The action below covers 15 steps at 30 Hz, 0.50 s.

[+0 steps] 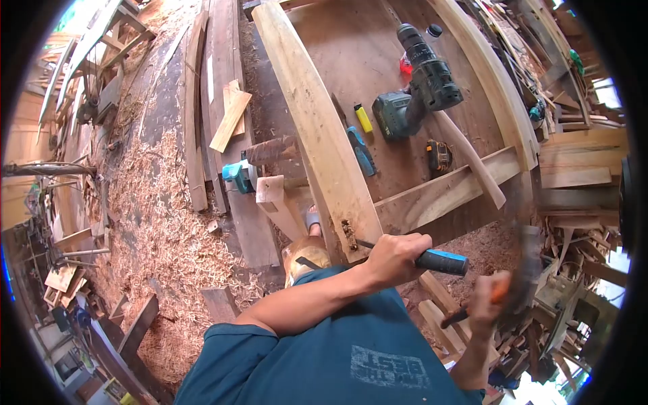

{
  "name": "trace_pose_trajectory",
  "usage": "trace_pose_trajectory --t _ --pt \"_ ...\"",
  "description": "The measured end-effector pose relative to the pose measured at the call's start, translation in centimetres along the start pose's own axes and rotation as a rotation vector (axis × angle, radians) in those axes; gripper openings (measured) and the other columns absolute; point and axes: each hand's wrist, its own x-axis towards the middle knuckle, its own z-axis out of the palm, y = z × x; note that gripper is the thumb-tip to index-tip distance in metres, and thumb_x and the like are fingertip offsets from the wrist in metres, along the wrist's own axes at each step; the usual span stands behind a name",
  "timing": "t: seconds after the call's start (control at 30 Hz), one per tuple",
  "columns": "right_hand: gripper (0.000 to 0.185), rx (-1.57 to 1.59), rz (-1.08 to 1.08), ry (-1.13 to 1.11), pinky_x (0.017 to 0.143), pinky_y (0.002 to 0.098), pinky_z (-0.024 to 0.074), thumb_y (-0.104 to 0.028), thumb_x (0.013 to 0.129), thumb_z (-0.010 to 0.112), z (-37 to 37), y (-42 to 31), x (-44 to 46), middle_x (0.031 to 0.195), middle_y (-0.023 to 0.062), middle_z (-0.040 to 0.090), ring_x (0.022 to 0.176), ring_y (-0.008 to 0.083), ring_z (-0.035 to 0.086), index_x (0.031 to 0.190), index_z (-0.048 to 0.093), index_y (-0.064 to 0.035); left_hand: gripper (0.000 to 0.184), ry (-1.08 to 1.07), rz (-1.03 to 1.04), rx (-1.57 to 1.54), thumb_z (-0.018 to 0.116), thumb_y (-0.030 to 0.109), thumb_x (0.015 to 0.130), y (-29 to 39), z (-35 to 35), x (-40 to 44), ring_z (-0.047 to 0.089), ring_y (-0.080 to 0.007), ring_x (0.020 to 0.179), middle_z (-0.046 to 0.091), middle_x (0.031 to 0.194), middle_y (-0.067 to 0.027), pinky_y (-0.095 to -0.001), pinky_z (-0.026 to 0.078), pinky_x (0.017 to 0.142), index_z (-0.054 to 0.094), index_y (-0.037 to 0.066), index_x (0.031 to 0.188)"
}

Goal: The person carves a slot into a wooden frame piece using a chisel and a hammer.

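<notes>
Pale wooden frame [317,121] encloses dark-green cordless drill [433,77]. Left hand [397,260] clenched round blue-and-black-handled chisel [443,262] beside rough near-end slot [349,233]; right hand [483,302] grasping blurred orange-and-black-handled hammer [500,289].

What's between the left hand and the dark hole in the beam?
In the head view, the slim metal blade of the chisel runs from the left hand toward the hole; whether its tip is inside, I cannot tell.

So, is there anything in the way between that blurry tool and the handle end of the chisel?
Nothing visible does. The gap between the blurred tool in the right hand and the chisel in the left hand looks open, though one view cannot settle depth.
</notes>
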Motion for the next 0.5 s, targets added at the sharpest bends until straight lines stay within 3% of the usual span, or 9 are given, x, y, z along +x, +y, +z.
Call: trace_pose_trajectory --t 0.07,0.2,0.27,0.37,0.43,0.5 --pt "0.022 -0.313 -0.076 -0.319 0.054 0.0265 0.0351 -0.007 0.094 0.064 0.9 -1.6 0.9 0.067 -0.0055 0.045 0.063 0.0057 0.045 0.076 0.051 -0.0074 0.02 -0.019 -0.007 0.001 0.074 0.012 0.077 -0.3 0.2 0.1 0.063 -0.0318 0.065 0.059 0.071 -0.01 -0.0433 0.048 0.052 0.054 0.009 0.078" --pt "0.016 -0.197 -0.106 -0.139 0.053 0.026 0.032 -0.012 0.095 0.065 -0.7 -0.1 1.6 0.066 -0.0076 0.042 0.062 0.006 0.043 0.082 0.056 -0.0062 0.019 -0.005 -0.015 -0.001 0.071 0.007 0.071 -0.6 0.5 0.4 0.063 -0.0321 0.066 0.06 0.072 -0.0097 -0.0439 0.048 0.052 0.054 0.01 0.079" --pt "0.011 -0.139 -0.163 -0.178 0.057 0.0254 0.0354 -0.01 0.092 0.066 -0.1 1.4 1.7 0.075 -0.0057 0.049 0.066 0.0056 0.046 0.097 0.06 -0.0038 0.019 -0.004 -0.01 0.006 0.071 0.007 0.072 -0.6 0.6 0.5 0.063 -0.0324 0.064 0.06 0.072 -0.0096 -0.0439 0.048 0.052 0.054 0.01 0.079" --pt "0.026 0.024 -0.137 -0.157 0.062 0.0239 0.0381 -0.01 0.092 0.065 2.1 2.9 2.7 0.083 -0.0045 0.053 0.072 0.0048 0.048 0.116 0.062 -0.0008 0.021 -0.033 -0.035 0.084 0.073 0.01 0.07 -0.7 1.1 0.9 0.063 -0.0317 0.066 0.06 0.07 -0.0092 -0.0419 0.049 0.056 0.054 0.01 0.078" --pt "0.031 0.054 -0.17 -0.063 0.061 0.0222 0.0381 -0.01 0.093 0.064 3.7 4.6 3.5 0.084 -0.0041 0.053 0.071 0.0039 0.047 0.121 0.061 0.0006 0.022 -0.1 -0.055 0.17 0.075 0.013 0.069 -1.2 1.5 1.1 0.065 -0.0293 0.078 0.062 0.077 -0.0084 -0.0426 0.049 0.067 0.057 0.011 0.083" --pt "0.021 0.114 -0.08 0.023 0.054 0.0215 0.036 -0.014 0.095 0.062 4.7 6.9 4.3 0.078 -0.0039 0.05 0.063 0.0035 0.044 0.112 0.059 -0.0019 0.025 -0.093 -0.025 0.269 0.075 0.016 0.07 -1.9 2.4 1.3 0.064 -0.0274 0.091 0.063 0.086 -0.0076 -0.0445 0.047 0.079 0.061 0.011 0.09"
